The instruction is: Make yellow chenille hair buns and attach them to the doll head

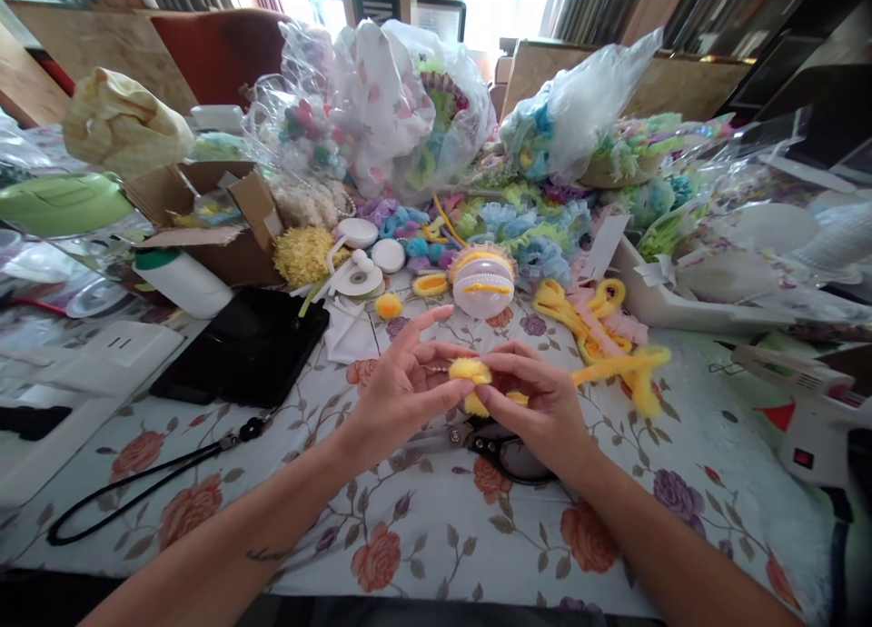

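Between both hands, above the floral cloth, is a fuzzy yellow chenille strip, bunched into a small loop. My left hand pinches it from the left, thumb underneath and some fingers raised. My right hand grips it from the right with thumb and fingertips. The strip's loose tail trails out to the right past my right hand. Beneath the hands lie black-handled scissors, partly covered. Just beyond sits a round white ball with yellow trim, and a yellow pompom lies to its left.
A black tablet with a wrist strap lies at left, near a white bottle and a cardboard box. A glue gun stands at right. Plastic bags and coloured trims crowd the back.
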The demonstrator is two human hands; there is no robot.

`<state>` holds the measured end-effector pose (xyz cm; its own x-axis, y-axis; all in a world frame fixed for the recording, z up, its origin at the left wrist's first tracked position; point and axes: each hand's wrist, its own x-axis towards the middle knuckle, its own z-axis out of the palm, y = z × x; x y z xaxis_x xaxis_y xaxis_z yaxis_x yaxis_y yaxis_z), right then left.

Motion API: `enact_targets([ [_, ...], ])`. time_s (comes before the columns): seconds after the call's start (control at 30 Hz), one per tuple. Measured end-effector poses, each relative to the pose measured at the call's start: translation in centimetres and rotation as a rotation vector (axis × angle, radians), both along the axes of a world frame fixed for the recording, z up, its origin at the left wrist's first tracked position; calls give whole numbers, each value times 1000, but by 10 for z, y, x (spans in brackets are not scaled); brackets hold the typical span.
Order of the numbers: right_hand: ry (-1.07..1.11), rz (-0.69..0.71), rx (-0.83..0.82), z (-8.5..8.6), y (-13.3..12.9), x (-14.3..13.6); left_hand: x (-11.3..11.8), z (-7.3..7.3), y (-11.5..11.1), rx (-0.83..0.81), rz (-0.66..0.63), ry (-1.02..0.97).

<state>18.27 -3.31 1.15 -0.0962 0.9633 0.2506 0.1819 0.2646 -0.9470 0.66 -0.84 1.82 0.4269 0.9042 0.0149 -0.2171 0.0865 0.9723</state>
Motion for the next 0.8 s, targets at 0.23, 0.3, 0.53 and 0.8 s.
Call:
enact_targets([
  [0.23,99,14,-118,0,-1,1,1,-1,0,34,43,44],
  [0.3,157,44,-196,-1,-1,1,1,-2,0,35,32,17],
  [0.53,275,15,-253,-7,-2,-1,2,-6,0,51,101,2],
  [0.8,424,29,-282,-10,-2,-3,5,-5,1,75,178,58],
])
